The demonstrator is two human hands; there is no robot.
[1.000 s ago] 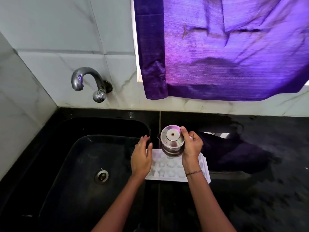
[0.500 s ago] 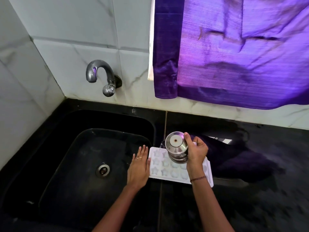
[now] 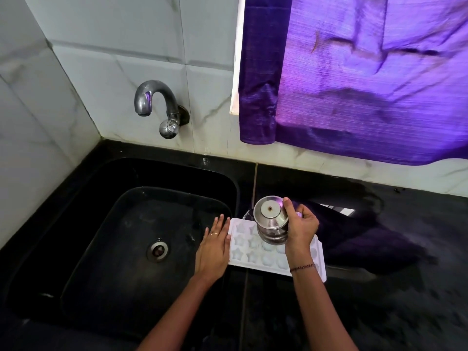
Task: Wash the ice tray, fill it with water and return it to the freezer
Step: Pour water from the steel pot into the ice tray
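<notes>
The ice tray [image 3: 249, 257] lies on the tabletop [image 3: 379, 300] beside the sink [image 3: 235, 188], left hand [image 3: 212, 249] flat against its edge (grip wide). The right hand's [image 3: 301, 228] grip holds a tilted steel pot [image 3: 271, 215], pouring; a steeper tilt would likely overflow the cells onto the tabletop.

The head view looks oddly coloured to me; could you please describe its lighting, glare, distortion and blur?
In the head view, daylight glows through the purple curtain and throws a violet reflection on the black counter; the jug shows glare on its steel lid; the joints of the wall tiles bow from wide-angle distortion; the curtain's right edge is smeared, while the ice tray is fairly sharp.
</notes>
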